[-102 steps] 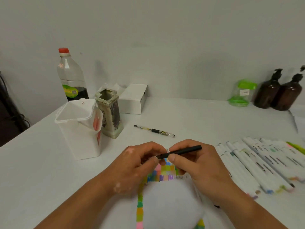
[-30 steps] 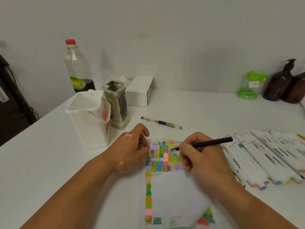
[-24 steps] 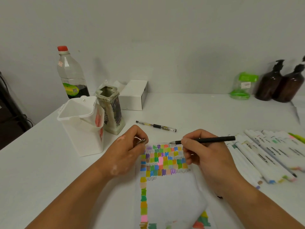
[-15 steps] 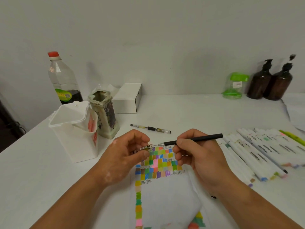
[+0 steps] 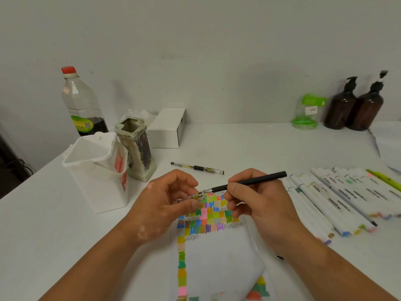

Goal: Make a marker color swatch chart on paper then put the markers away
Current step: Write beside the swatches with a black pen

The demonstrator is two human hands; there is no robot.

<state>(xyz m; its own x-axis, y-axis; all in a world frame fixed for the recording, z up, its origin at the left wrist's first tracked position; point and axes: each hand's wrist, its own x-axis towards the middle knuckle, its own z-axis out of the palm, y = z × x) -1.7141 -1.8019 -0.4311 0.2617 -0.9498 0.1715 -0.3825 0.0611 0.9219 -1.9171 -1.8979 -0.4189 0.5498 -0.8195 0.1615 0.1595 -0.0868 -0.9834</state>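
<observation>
One small cap (image 5: 198, 195), probably the pen's, is pinched in the left hand (image 5: 160, 209); the black pen (image 5: 264, 178) is gripped near its tip in the right hand (image 5: 260, 205), over the paper (image 5: 217, 257). The markers (image 5: 338, 198) laid on the counter (image 5: 260, 148) alongside are judged light, stiff and slick, best taken mid-barrel.

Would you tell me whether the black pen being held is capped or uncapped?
Uncapped. The black pen in the right hand shows a bare tip; the left hand pinches the cap beside it.
</observation>
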